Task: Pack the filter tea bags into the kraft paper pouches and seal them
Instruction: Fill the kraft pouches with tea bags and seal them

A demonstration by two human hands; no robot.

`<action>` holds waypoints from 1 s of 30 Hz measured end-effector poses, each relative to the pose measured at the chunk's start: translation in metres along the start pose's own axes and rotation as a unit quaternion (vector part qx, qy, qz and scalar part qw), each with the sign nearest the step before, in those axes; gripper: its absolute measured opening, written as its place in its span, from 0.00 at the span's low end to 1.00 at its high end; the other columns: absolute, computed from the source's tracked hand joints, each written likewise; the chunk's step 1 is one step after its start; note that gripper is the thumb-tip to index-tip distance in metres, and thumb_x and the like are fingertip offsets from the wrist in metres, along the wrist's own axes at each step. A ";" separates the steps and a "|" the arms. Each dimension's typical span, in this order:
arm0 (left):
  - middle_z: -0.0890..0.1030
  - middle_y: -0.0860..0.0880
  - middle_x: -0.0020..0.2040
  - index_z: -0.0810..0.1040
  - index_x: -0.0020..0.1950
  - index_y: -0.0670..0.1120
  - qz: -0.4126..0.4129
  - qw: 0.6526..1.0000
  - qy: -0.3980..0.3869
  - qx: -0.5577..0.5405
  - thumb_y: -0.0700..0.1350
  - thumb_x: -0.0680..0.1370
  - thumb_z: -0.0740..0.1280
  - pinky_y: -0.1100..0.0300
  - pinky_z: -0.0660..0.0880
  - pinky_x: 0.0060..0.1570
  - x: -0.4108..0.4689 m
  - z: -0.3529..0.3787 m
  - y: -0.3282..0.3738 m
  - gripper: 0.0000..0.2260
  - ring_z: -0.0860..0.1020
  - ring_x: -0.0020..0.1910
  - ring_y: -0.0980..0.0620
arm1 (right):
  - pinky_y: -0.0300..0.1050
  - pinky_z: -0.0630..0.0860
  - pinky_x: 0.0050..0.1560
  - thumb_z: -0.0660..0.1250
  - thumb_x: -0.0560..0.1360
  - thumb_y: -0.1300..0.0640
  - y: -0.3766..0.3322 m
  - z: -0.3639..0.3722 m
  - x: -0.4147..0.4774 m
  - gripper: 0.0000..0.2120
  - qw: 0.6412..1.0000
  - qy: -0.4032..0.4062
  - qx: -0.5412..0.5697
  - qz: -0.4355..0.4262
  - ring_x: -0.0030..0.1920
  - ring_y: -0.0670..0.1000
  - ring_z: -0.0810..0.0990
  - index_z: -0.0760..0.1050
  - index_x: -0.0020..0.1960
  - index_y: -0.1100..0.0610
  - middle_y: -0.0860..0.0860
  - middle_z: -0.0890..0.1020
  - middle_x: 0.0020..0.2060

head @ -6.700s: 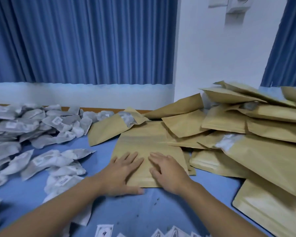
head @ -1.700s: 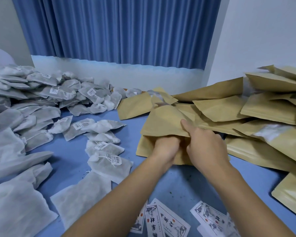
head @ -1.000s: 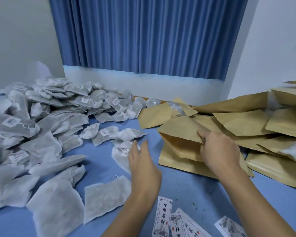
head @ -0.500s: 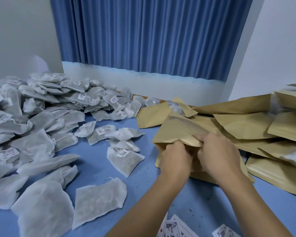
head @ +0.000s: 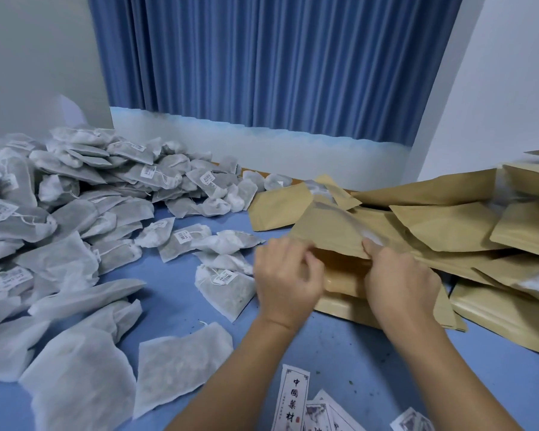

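At desk [head: 339, 346] middle, pouch [head: 327, 234] was pinched open at upper lip by right hand [head: 399, 278]. Fingers of left hand [head: 288, 275] were curled at its mouth; grip could not be told. Many bags [head: 75, 197] were heaped unpacked at left edge; pouch was judged unsealed.

The bench [head: 355, 353] carries a heap of tea bags [head: 75, 188] on its left half, with loose ones spread toward the near edge. A pile of pouches [head: 448, 225] overlaps across the right side. Between the two, on top of other pouches, lies the open pouch [head: 327, 231]. The left hand [head: 288, 281] is at its mouth and the right hand [head: 399, 281] holds its upper flap. One tea bag [head: 227, 287] lies just left of the left hand. Printed cards [head: 294, 399] lie at the near edge. A curtain [head: 277, 57] hangs behind.
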State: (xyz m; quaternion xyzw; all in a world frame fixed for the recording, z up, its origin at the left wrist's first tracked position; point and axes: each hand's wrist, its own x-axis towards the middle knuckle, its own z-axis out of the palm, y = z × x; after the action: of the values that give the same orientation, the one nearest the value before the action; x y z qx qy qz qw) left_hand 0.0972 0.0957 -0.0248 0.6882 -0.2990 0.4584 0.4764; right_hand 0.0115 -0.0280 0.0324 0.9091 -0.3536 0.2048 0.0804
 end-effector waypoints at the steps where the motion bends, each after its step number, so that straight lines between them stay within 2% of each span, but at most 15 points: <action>1: 0.79 0.49 0.45 0.82 0.46 0.47 -0.085 0.994 0.001 0.070 0.42 0.74 0.65 0.49 0.71 0.49 0.003 -0.005 -0.006 0.06 0.77 0.45 0.44 | 0.41 0.56 0.28 0.61 0.73 0.66 0.001 0.000 0.000 0.28 1.000 -0.001 -0.001 0.011 0.28 0.49 0.64 0.72 0.64 0.38 0.47 0.66 0.28; 2: 0.78 0.48 0.53 0.80 0.50 0.48 -0.180 0.968 -0.059 0.163 0.44 0.73 0.65 0.46 0.69 0.56 0.003 -0.007 -0.015 0.08 0.76 0.54 0.44 | 0.40 0.55 0.28 0.61 0.72 0.66 0.002 0.000 0.001 0.29 1.000 -0.004 -0.002 0.020 0.27 0.48 0.63 0.72 0.64 0.38 0.47 0.67 0.28; 4: 0.67 0.44 0.71 0.73 0.63 0.51 -0.320 0.873 -0.223 0.294 0.47 0.74 0.65 0.39 0.59 0.69 -0.004 -0.010 -0.030 0.17 0.62 0.73 0.42 | 0.40 0.53 0.27 0.61 0.72 0.67 0.004 0.000 0.002 0.29 1.000 -0.009 -0.009 0.028 0.26 0.48 0.63 0.73 0.63 0.38 0.47 0.67 0.28; 6: 0.55 0.41 0.77 0.65 0.69 0.52 -0.351 0.833 -0.294 0.310 0.45 0.74 0.67 0.38 0.53 0.73 -0.008 -0.012 -0.037 0.24 0.51 0.78 0.39 | 0.40 0.52 0.27 0.62 0.72 0.66 0.004 -0.001 0.001 0.28 0.999 -0.014 -0.011 0.033 0.26 0.48 0.62 0.74 0.62 0.38 0.47 0.66 0.27; 8: 0.54 0.42 0.77 0.63 0.70 0.53 -0.341 0.854 -0.288 0.266 0.38 0.72 0.68 0.42 0.59 0.72 -0.008 -0.011 -0.034 0.29 0.53 0.77 0.38 | 0.40 0.52 0.27 0.62 0.72 0.65 0.004 -0.001 0.002 0.27 0.999 -0.018 -0.010 0.036 0.26 0.48 0.61 0.75 0.62 0.38 0.47 0.65 0.27; 11: 0.56 0.45 0.78 0.67 0.71 0.51 -0.303 0.935 -0.169 0.076 0.28 0.70 0.63 0.54 0.67 0.67 -0.008 -0.013 -0.019 0.33 0.63 0.74 0.43 | 0.40 0.52 0.27 0.63 0.73 0.65 0.007 -0.001 0.004 0.26 0.999 -0.017 0.002 0.044 0.26 0.48 0.60 0.75 0.63 0.38 0.47 0.65 0.27; 13: 0.60 0.43 0.76 0.70 0.70 0.47 -0.198 0.978 -0.044 -0.053 0.27 0.74 0.57 0.61 0.66 0.68 -0.004 -0.016 -0.002 0.28 0.66 0.74 0.44 | 0.40 0.55 0.27 0.62 0.73 0.64 0.009 -0.001 0.007 0.26 0.999 -0.016 0.016 0.048 0.27 0.50 0.64 0.75 0.63 0.38 0.47 0.66 0.28; 15: 0.63 0.39 0.74 0.71 0.70 0.44 -0.077 0.988 0.015 -0.135 0.26 0.77 0.56 0.57 0.65 0.72 -0.007 -0.010 0.021 0.24 0.65 0.76 0.43 | 0.41 0.57 0.28 0.61 0.75 0.63 0.012 -0.002 0.008 0.26 0.998 -0.012 0.037 0.052 0.31 0.53 0.69 0.74 0.66 0.38 0.47 0.67 0.30; 18: 0.66 0.38 0.72 0.71 0.69 0.43 0.043 0.976 -0.066 -0.205 0.28 0.78 0.63 0.55 0.65 0.73 -0.027 0.003 0.052 0.21 0.67 0.75 0.43 | 0.45 0.65 0.36 0.62 0.77 0.58 0.015 -0.005 0.010 0.24 0.996 -0.017 0.080 0.047 0.44 0.58 0.79 0.72 0.68 0.37 0.52 0.79 0.42; 20: 0.69 0.41 0.72 0.70 0.68 0.41 0.034 0.957 -0.166 -0.234 0.30 0.78 0.64 0.59 0.64 0.73 -0.038 0.008 0.060 0.19 0.68 0.74 0.47 | 0.46 0.67 0.41 0.62 0.78 0.58 0.017 -0.007 0.011 0.24 0.993 -0.020 0.110 0.046 0.51 0.60 0.80 0.72 0.69 0.36 0.54 0.82 0.51; 22: 0.73 0.45 0.68 0.72 0.65 0.40 0.010 0.944 -0.259 -0.202 0.33 0.80 0.63 0.60 0.66 0.70 -0.043 0.015 0.055 0.14 0.70 0.70 0.49 | 0.46 0.69 0.42 0.62 0.77 0.60 0.018 -0.010 0.013 0.26 0.990 -0.027 0.135 0.044 0.51 0.60 0.80 0.74 0.68 0.35 0.55 0.82 0.52; 25: 0.77 0.42 0.52 0.75 0.52 0.38 0.036 0.935 -0.344 -0.082 0.34 0.81 0.59 0.51 0.72 0.58 -0.040 0.029 0.049 0.06 0.75 0.54 0.43 | 0.46 0.69 0.42 0.62 0.75 0.61 0.016 -0.016 0.009 0.28 0.989 -0.045 0.143 0.008 0.51 0.60 0.80 0.75 0.67 0.34 0.54 0.82 0.51; 28: 0.79 0.48 0.47 0.76 0.50 0.43 -0.095 0.952 -0.285 -0.057 0.33 0.81 0.58 0.65 0.75 0.53 -0.012 0.058 0.045 0.09 0.76 0.51 0.48 | 0.46 0.69 0.43 0.63 0.74 0.60 0.012 -0.020 0.005 0.27 0.990 -0.060 0.123 -0.034 0.54 0.60 0.80 0.74 0.67 0.34 0.53 0.81 0.54; 29: 0.78 0.49 0.43 0.74 0.46 0.45 -0.145 0.943 -0.289 -0.081 0.35 0.82 0.58 0.66 0.76 0.51 -0.003 0.068 0.039 0.09 0.76 0.51 0.48 | 0.46 0.69 0.44 0.64 0.74 0.59 0.010 -0.021 0.005 0.27 0.990 -0.067 0.116 -0.041 0.54 0.59 0.80 0.74 0.67 0.34 0.53 0.81 0.55; 30: 0.77 0.50 0.39 0.72 0.43 0.47 -0.161 0.923 -0.341 -0.078 0.37 0.83 0.59 0.64 0.76 0.51 0.005 0.080 0.027 0.11 0.76 0.49 0.47 | 0.46 0.69 0.44 0.63 0.75 0.59 0.008 -0.022 0.004 0.26 0.990 -0.071 0.110 -0.046 0.54 0.58 0.80 0.74 0.67 0.35 0.52 0.81 0.54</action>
State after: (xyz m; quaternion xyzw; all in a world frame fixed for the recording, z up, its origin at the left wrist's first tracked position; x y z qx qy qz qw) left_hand 0.1040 0.0114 -0.0197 0.8023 -0.3631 0.0883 0.4656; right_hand 0.0021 -0.0303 0.0537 0.9401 -0.2910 0.1739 -0.0361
